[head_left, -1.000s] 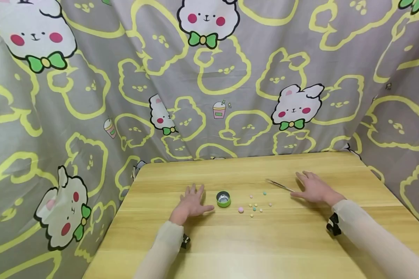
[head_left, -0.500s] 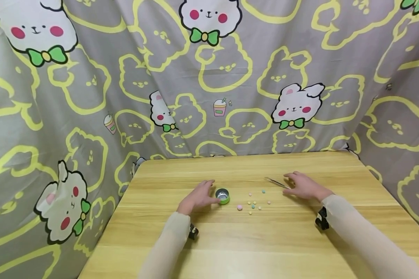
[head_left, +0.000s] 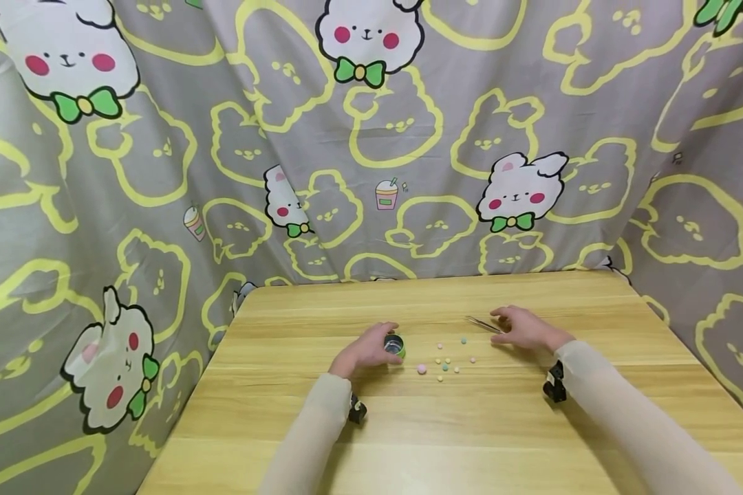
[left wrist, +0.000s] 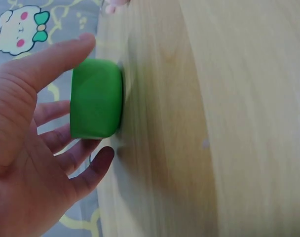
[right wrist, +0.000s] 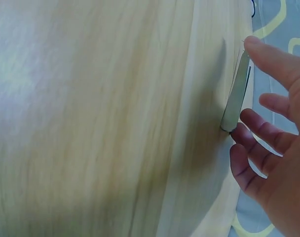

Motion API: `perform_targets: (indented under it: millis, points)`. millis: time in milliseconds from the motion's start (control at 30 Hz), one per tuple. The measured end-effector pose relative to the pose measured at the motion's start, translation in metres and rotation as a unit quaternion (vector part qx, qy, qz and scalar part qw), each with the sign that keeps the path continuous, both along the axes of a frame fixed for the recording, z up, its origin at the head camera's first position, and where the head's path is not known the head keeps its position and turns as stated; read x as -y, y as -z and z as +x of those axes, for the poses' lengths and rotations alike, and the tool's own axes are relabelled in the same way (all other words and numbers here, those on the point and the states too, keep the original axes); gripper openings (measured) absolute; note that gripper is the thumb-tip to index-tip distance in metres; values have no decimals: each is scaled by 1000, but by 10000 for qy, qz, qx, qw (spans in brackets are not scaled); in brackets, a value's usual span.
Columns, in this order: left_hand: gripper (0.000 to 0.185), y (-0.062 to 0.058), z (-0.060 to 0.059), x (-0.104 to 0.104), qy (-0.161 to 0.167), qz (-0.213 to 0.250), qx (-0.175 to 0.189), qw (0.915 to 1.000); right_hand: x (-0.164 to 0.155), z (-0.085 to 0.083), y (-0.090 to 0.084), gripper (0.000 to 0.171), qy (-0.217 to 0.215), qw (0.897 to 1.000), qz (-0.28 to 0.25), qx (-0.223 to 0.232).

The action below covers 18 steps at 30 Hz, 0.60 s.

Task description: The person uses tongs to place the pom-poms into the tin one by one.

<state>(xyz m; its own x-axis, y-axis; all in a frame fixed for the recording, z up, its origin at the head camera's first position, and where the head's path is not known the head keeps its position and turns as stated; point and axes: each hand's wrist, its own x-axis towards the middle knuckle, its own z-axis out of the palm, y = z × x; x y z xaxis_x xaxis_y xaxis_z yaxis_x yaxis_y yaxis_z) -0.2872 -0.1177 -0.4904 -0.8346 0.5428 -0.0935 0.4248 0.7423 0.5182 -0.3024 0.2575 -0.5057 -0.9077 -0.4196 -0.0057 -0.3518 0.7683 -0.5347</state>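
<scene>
A small round green cup with a shiny metal inside (head_left: 395,346) stands upright on the pale wooden table (head_left: 446,426), roughly at the middle of its width and nearer the far edge than the near one. Its outer wall is smooth, matt, bright green plastic with rounded corners, as the left wrist view shows (left wrist: 96,98), and its mouth is a silvery, reflective ring. The left hand (head_left: 367,352) wraps it from the left: the thumb lies along one side of the cup and the curled fingers (left wrist: 76,153) close round the other, so the hand grips the cup. Just right of the cup lies a loose scatter of tiny round beads in pastel yellow, green and blue (head_left: 447,359), with one larger pink bead (head_left: 421,369) closest to the cup; all are smooth and separate from one another. Further right of the cup, beyond the beads, slim silver metal tweezers (head_left: 483,324) lie flat on the table, long, narrow and tapering to a point. The right hand (head_left: 521,328) rests at their near end with fingers spread and only slightly bent; in the right wrist view a fingertip (right wrist: 239,132) touches the blunt end of the tweezers (right wrist: 236,101), not clasping them. The table has a fine straight grain in light yellow-brown bands.
</scene>
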Motion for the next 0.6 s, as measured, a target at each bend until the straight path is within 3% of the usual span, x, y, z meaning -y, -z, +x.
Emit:
perform_targets:
  millis: [200, 600]
  points:
    - [63, 6, -3, -3, 45, 95, -111, 9999, 6, -6, 3, 64, -102, 9999, -61, 53]
    - [56, 13, -8, -2, -146, 434, 72, 9989, 18, -17, 5, 56, -153, 9996, -243, 81]
